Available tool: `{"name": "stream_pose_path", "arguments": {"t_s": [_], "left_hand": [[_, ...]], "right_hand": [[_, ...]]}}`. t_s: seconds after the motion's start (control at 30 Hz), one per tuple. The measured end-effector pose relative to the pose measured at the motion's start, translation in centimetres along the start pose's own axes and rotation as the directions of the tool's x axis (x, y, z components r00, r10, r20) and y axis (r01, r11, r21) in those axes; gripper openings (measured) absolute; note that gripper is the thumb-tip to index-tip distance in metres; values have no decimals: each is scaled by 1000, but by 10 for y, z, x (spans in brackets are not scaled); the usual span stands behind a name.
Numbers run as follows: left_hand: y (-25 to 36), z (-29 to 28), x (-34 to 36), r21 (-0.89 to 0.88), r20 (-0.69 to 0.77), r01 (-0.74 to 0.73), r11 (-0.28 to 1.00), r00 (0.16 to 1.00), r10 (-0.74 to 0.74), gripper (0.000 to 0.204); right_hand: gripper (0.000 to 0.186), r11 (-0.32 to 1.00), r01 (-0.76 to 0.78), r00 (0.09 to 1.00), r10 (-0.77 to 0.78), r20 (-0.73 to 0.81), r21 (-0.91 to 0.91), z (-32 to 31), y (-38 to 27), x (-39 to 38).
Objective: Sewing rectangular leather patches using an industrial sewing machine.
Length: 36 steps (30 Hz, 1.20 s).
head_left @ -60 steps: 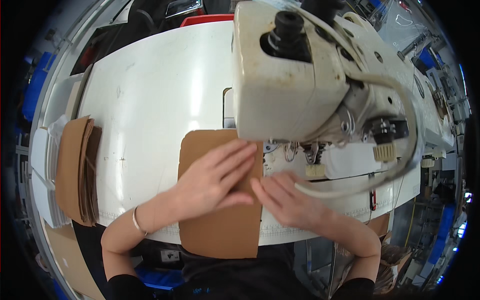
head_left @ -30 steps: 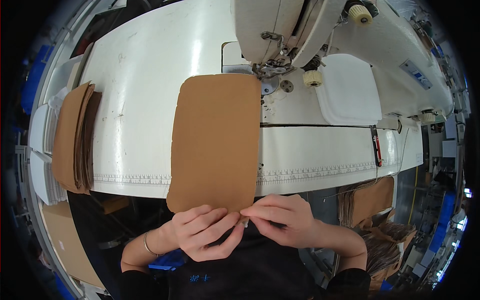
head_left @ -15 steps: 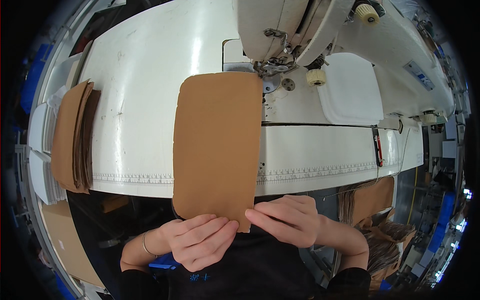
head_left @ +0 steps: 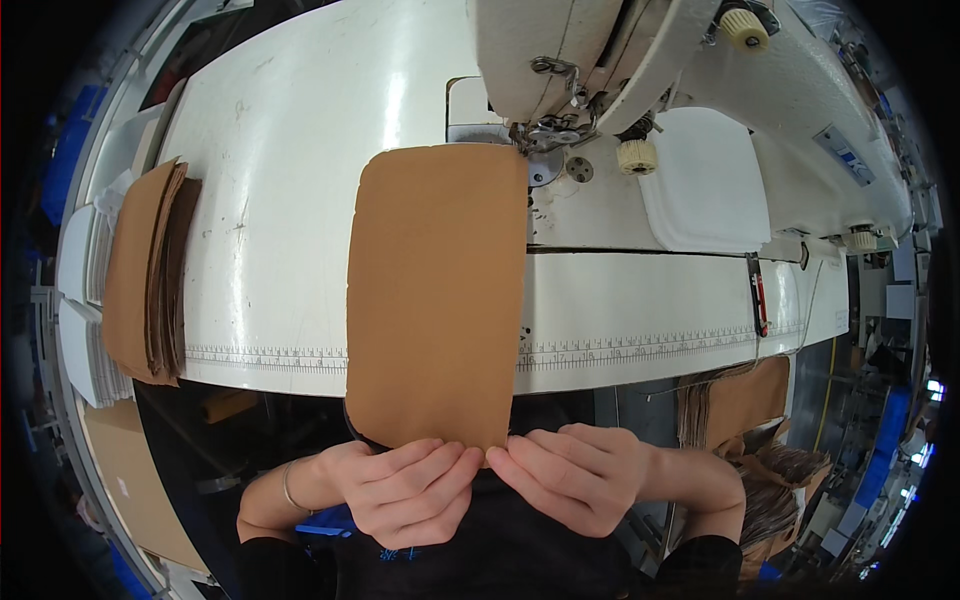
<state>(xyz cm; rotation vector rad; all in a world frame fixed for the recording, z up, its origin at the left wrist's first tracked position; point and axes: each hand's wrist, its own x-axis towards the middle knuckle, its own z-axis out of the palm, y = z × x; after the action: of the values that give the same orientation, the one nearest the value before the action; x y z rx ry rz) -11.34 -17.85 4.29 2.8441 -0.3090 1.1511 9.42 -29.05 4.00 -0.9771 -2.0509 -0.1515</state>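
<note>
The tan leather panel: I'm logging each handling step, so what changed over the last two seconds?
Both hands, left hand and right hand, slid off the tan rounded leather panel top and drew it toward the body, now pinching its near edge. The stack of tan pieces and white sewing machine stayed put.

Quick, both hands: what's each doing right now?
Left hand: pinching the brown panel at its near edge.
Right hand: pinching the same edge.

You're looking at a bright, evenly lit scene; overhead light throws a glare streak on the white desk [head_left: 300,180] left of the sewing machine [head_left: 620,60]. Below the desk's near edge it falls dark. The fisheye bends the desk's edges, its corners are black, and the rim blurs. The centre is sharp.
</note>
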Motion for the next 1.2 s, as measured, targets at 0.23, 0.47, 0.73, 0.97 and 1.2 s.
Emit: {"name": "stream_pose_path", "arguments": {"t_s": [0.23,0.47,0.73,0.97,1.2], "left_hand": [[-12,9,-4,-214,319,236,948,934,-161,13],[-45,-12,-19,22,525,463,886,749,-405,31],[-61,32,25,-100,440,540,835,777,-450,37],[-85,45,41,-119,500,524,843,766,-405,67],[-122,56,44,-62,446,489,870,794,-414,51]], "right_hand": [[18,975,98,944,-28,329,-199,2,-8,-12],[21,969,100,933,-12,360,-226,5,-2,-22],[24,960,199,872,-81,482,-198,-10,7,-13],[25,943,272,830,-129,543,-192,-19,23,-7],[26,922,292,832,-115,543,-253,-16,60,8]]}}
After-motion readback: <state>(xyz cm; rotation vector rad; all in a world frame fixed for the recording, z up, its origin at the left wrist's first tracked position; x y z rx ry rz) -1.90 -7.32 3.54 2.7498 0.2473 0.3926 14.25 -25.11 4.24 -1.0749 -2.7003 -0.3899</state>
